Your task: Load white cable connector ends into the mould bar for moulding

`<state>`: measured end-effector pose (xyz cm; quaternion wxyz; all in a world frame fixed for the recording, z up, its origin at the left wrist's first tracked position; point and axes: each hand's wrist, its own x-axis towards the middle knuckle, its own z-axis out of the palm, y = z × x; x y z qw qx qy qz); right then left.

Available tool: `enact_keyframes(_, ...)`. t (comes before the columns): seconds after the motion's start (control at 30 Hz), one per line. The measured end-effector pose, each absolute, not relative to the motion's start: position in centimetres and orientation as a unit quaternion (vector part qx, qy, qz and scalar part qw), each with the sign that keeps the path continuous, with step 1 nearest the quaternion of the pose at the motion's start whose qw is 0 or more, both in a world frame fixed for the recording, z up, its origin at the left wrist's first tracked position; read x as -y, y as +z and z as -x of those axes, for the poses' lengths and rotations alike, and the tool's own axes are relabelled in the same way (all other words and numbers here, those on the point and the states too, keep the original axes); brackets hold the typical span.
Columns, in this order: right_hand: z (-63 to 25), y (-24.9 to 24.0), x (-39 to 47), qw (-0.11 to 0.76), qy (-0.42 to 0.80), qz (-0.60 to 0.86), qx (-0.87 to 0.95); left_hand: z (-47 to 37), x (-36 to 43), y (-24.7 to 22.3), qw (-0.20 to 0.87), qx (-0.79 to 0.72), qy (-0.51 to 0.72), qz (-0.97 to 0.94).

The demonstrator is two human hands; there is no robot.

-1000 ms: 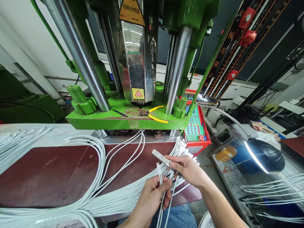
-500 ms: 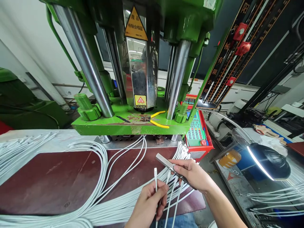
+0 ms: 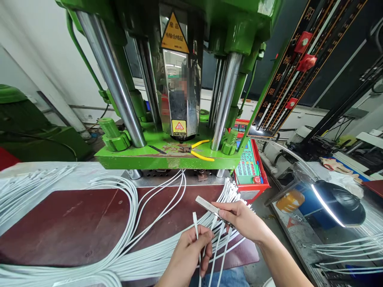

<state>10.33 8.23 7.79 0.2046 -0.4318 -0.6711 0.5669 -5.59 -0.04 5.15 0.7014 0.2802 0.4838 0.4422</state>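
Several thin white cables (image 3: 220, 243) hang from the flat metal strip (image 3: 209, 207) pinched by the right hand (image 3: 239, 219); the left hand (image 3: 188, 251) grips one white cable end (image 3: 195, 223), which could slip or tangle.

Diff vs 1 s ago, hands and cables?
The left hand, which pinched several white cable ends, now holds up one cable end; the rest have dropped below. The right hand still grips the metal bar with cables hanging from it. The cable bundle on the bench is unchanged.

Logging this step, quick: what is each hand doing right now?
Left hand: closed, pinching one white cable upright.
Right hand: closed on a metal bar with cables hanging from it.
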Motion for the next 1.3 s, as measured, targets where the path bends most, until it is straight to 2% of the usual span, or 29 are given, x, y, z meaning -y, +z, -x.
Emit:
enact_keyframes(0.23,-10.6,8.7,-8.8,0.196,0.591,0.433,0.652,7.2,0.1,5.0,0.612,-0.511,0.476,-0.372)
enact_keyframes(0.4,-10.4,9.1,-8.8,0.198,0.597,0.426,0.651,7.4,0.3,5.8,0.643,-0.504,0.490,-0.302)
enact_keyframes(0.73,-10.3,9.1,-8.7,0.194,0.605,0.415,0.651,7.3,0.3,5.1,0.635,-0.526,0.453,-0.338)
enact_keyframes(0.97,-9.9,9.3,-8.4,0.186,0.543,0.436,0.693,7.1,0.1,6.0,0.646,-0.531,0.460,-0.299)
enact_keyframes(1.17,-9.3,9.4,-9.6,0.155,0.576,0.406,0.693,7.9,-0.7,5.7,0.661,-0.504,0.455,-0.318)
enact_keyframes(1.3,-7.8,9.0,-11.6,0.149,0.510,0.391,0.751,9.7,-1.2,5.2,0.564,-0.560,0.470,-0.382)
